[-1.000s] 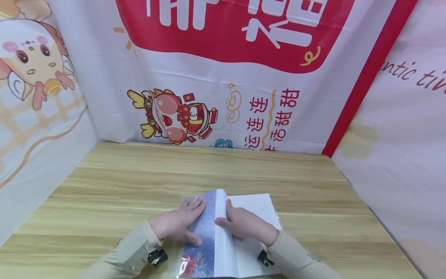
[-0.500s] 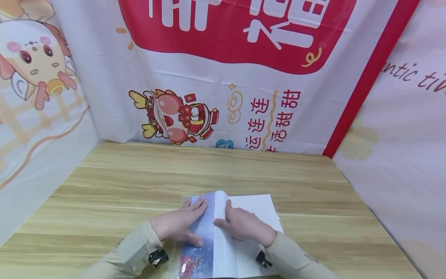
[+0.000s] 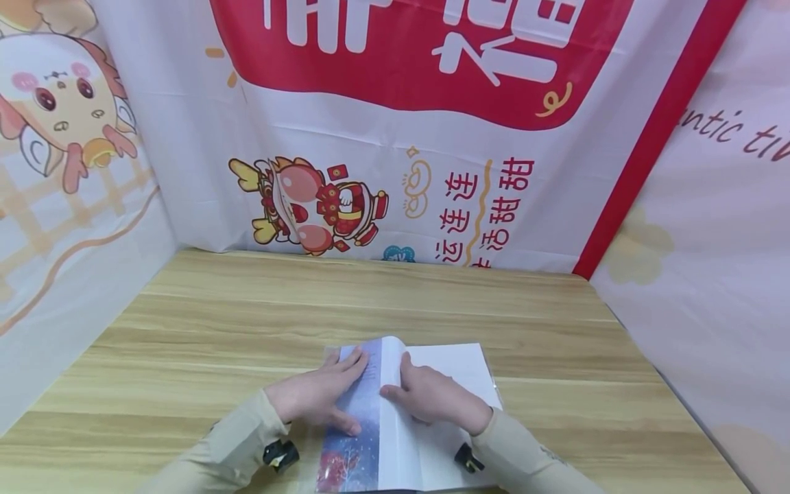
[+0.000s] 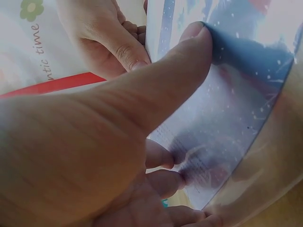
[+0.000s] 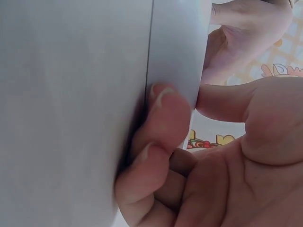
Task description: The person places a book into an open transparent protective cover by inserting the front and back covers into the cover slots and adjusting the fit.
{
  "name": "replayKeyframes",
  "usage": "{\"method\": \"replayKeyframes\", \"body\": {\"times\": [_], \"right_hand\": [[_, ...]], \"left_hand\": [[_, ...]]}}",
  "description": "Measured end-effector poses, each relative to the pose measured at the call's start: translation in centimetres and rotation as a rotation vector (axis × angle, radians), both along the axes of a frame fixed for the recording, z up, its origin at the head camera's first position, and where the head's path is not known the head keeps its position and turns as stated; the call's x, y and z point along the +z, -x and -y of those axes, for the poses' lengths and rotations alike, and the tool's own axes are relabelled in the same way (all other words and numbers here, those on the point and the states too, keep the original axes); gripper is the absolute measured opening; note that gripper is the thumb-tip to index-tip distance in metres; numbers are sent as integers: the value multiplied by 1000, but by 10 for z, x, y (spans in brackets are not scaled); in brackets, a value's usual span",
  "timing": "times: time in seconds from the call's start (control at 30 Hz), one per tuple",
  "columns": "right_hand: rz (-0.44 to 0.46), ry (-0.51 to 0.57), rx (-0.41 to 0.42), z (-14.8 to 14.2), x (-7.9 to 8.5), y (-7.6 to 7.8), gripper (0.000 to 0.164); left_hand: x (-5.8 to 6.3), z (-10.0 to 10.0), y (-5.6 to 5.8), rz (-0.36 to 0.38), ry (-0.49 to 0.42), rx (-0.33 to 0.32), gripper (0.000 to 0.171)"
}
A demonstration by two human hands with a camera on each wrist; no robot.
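Note:
A book (image 3: 457,367) lies open on the table, its right side a blank white page. On its left is a blue-purple cover (image 3: 363,456) printed with snow and a red tree, under a clear plastic jacket (image 4: 265,161). Between them a white fold (image 3: 396,446) bulges upward. My left hand (image 3: 317,396) presses the blue cover with spread fingers, the thumb lower down. At the fold, my right hand (image 3: 441,399) has its thumb on the left side and curled fingers (image 5: 165,118) in the crease on the right, gripping the bulge.
The wooden table (image 3: 247,322) reaches back to a white and red printed cloth (image 3: 395,130). Printed cloths hang at both sides too. A small black device (image 3: 280,455) sits at the left wrist, another black device (image 3: 469,457) at the right.
Both hands keep nearly the same place on the book. The right hand's fingers shift very slightly along the fold, and the head view tilts a little.

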State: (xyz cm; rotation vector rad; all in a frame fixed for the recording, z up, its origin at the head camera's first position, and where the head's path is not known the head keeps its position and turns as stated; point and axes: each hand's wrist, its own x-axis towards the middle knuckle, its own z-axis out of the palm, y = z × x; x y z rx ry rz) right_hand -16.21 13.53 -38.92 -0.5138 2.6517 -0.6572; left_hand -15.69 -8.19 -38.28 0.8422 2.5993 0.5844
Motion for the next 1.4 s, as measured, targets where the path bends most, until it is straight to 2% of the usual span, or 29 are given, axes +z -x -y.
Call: {"method": "replayKeyframes", "body": {"times": [0.33, 0.43, 0.6, 0.77, 1.1, 1.4], "right_hand": [[-95, -88, 20, 1, -1, 1, 85], [-41, -36, 23, -1, 0, 2, 86], [119, 95, 49, -8, 3, 5, 88], [206, 130, 65, -13, 6, 8, 96], [267, 143, 46, -13, 9, 6, 100], [255, 170, 53, -13, 9, 5, 100]], "left_hand": [[-1, -1, 0, 3, -1, -10, 111], [-1, -1, 0, 1, -5, -10, 111], [-1, -1, 1, 7, -16, -10, 110], [-1, -2, 2, 10, -9, -6, 110], [-1, -2, 2, 4, 0, 8, 112], [0, -1, 2, 0, -19, -18, 110]]}}
